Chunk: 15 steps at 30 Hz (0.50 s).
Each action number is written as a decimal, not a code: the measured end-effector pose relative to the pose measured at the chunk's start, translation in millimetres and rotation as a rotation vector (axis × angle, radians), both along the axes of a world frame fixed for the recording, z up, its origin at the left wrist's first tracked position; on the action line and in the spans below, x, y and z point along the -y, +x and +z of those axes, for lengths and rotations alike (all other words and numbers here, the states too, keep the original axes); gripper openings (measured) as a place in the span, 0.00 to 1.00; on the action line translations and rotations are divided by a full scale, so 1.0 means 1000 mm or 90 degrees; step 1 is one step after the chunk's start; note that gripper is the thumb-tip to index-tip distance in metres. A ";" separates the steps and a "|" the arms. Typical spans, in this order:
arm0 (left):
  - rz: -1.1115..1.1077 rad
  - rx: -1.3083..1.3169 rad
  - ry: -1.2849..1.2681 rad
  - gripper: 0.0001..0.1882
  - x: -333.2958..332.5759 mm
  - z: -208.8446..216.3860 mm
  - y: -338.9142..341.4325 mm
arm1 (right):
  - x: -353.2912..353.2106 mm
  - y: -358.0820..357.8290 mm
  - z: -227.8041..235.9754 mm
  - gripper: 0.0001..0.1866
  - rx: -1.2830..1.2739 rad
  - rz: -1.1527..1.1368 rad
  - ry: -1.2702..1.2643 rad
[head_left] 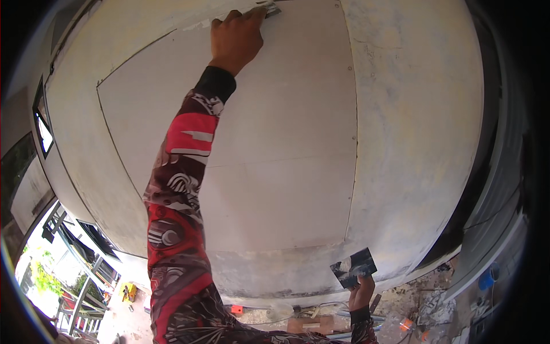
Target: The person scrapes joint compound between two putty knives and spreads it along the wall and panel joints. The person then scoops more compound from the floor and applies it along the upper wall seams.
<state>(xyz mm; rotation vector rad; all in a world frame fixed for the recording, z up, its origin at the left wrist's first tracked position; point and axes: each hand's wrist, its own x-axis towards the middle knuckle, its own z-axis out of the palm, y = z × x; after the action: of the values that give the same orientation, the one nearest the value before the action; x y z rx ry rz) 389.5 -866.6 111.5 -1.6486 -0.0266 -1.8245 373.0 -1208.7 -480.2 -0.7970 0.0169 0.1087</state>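
High on the wall, my left hand (236, 43) is closed around a putty knife (271, 9), whose blade is partly cut off by the top of the view. The blade lies at the upper seam of a pale flat panel (281, 114) set into the wall. Whitish filler (197, 24) is smeared along that seam, left of my hand. Low on the right, my right hand (361, 293) grips a dark square plate (353, 268) with a pale lump of filler on its face. It is held tilted, below the panel's lower right corner.
Painted wall (412, 126) with stains surrounds the panel, and screw heads dot its right edge. Below lie rubble, boards (309, 324) and pipes. A yellow object (129, 292) sits at the lower left, a blue bucket (488, 278) at the far right. Wooden railing (86, 309) stands at left.
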 end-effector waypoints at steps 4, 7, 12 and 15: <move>-0.031 -0.009 0.090 0.21 -0.017 0.008 -0.017 | 0.002 -0.002 0.007 0.12 -0.017 0.006 -0.008; -0.038 0.036 0.131 0.22 -0.011 0.015 -0.010 | 0.005 0.001 0.003 0.13 -0.010 0.008 -0.012; 0.024 0.050 0.115 0.25 -0.016 0.007 0.026 | 0.001 0.004 -0.003 0.13 -0.022 0.005 0.005; 0.028 0.080 0.129 0.25 -0.023 -0.008 0.031 | 0.004 0.002 -0.004 0.13 -0.011 0.014 0.014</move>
<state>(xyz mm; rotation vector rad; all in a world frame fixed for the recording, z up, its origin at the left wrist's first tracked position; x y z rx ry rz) 420.8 -843.6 103.3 -1.3826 0.0654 -1.8298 375.1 -1212.8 -484.5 -0.7746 0.0235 0.1372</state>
